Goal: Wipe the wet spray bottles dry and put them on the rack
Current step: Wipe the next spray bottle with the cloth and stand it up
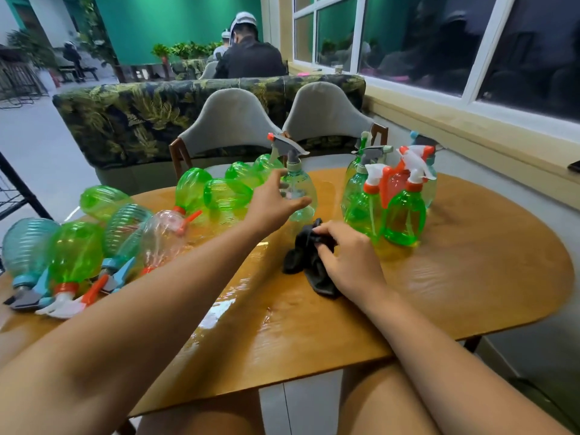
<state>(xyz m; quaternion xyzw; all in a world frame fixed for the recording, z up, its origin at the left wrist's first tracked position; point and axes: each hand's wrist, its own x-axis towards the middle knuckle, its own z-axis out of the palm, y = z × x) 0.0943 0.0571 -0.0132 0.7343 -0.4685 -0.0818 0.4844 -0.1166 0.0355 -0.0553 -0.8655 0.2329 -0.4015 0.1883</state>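
A pale teal spray bottle (298, 186) with a grey trigger head stands upright at the middle of the wooden table (470, 277). My left hand (273, 205) reaches to it, fingers spread around its body, touching or nearly touching. My right hand (348, 255) presses down on a black cloth (306, 259) and grips it, just in front of that bottle. A cluster of upright green bottles (405, 215) with orange-and-white heads stands to the right. Several green, teal and pink bottles (78, 252) lie on their sides at the left.
The tabletop is wet and glossy in the middle (244, 309). Two grey chairs (232, 120) stand behind the table, with a leaf-patterned sofa back beyond. A black wire rack (12, 196) shows at the left edge. A window ledge (502, 142) runs along the right.
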